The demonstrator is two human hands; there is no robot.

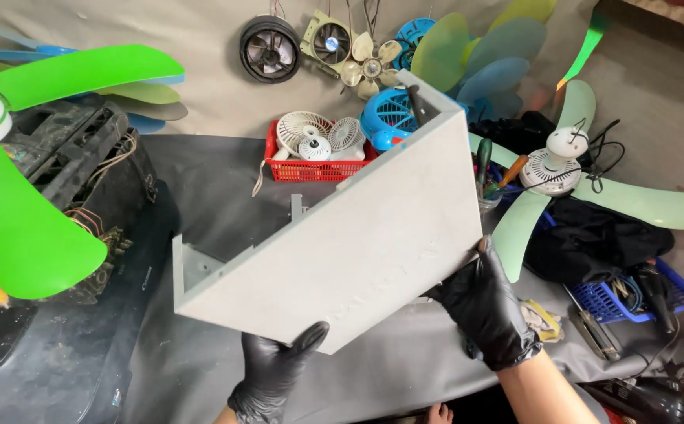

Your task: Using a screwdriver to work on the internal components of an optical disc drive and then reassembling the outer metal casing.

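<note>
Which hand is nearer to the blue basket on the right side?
The right hand. It grips the grey panel's right edge, just left of the blue basket. The left hand holds the panel's bottom edge, farther left.

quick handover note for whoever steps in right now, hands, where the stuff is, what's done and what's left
Left hand: black glove, grip on the lower edge of the grey housing panel, thumb up on its face.
Right hand: black glove, grip on the panel's right edge.
The panel is held tilted in the air above the dark cloth-covered table, clear of it, with its inner brackets showing at the left end.
Behind it: red basket of small white fans, a blue basket at right, and a pale green bladed fan.
Done: panel lifted and held in both hands.
Left: it is not set down or fitted to anything yet.
</note>
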